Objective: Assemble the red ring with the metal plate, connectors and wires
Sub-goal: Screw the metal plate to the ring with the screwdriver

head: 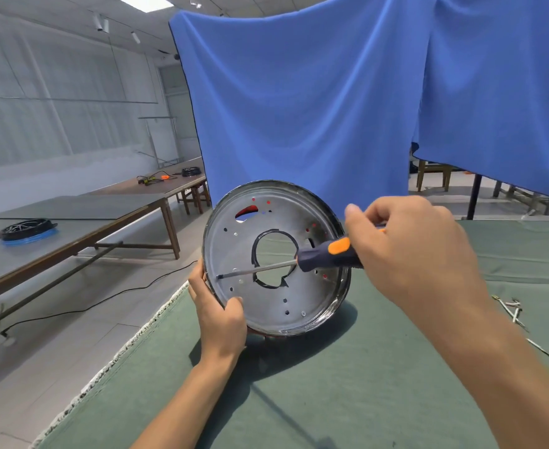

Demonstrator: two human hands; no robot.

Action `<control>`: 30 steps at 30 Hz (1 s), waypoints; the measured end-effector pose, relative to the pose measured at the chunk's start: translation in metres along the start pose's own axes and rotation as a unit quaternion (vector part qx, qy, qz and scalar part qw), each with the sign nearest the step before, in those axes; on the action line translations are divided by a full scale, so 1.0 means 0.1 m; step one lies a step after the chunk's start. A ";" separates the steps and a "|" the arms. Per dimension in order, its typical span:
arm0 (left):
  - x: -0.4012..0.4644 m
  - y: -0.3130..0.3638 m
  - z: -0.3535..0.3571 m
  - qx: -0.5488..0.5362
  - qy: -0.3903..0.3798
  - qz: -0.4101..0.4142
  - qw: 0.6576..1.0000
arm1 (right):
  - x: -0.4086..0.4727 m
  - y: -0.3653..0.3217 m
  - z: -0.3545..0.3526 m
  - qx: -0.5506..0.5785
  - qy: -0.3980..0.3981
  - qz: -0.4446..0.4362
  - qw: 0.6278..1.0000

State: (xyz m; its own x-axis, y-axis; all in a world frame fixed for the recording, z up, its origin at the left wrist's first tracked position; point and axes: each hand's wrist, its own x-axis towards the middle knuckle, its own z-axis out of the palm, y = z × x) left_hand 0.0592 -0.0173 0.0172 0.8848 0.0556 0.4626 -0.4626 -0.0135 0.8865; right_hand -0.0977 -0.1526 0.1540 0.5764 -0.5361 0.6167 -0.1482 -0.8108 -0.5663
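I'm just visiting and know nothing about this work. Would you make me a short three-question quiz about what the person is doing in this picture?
1. True or false: the metal plate lies flat on the green mat.
2. Which hand holds the screwdriver? A) left B) right C) both
3. Fill in: the screwdriver's tip sits at the plate's ____ edge, near the left hand.

Key
1. False: it stands tilted up on its edge, gripped by the left hand.
2. B: the right hand grips the handle.
3. Left. Red shows through the plate's holes, so the red ring seems to be behind it.
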 end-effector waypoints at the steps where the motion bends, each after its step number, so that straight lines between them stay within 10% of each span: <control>1: 0.00 0.00 0.00 0.002 -0.002 0.002 1.000 | 0.01 0.01 -0.01 -0.003 -0.015 0.024 1.000; 7: 0.05 -0.03 0.00 -0.004 0.022 -0.021 1.000 | 0.03 0.05 -0.05 0.073 -0.211 0.040 0.974; 21: 0.10 -0.04 0.08 -0.083 0.128 -0.131 0.980 | 0.40 0.52 -0.05 0.342 -0.097 0.174 0.918; 30: 0.06 -0.09 0.07 -0.127 0.097 -0.290 0.944 | 0.30 0.70 0.46 0.584 -0.246 0.373 0.678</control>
State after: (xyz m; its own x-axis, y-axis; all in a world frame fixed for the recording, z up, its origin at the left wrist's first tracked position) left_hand 0.0692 -0.0243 0.0118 0.9777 0.1627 -0.1329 0.0765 0.3132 0.9466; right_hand -0.0537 -0.2148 0.1079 0.9321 -0.3177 -0.1739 0.0251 0.5355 -0.8441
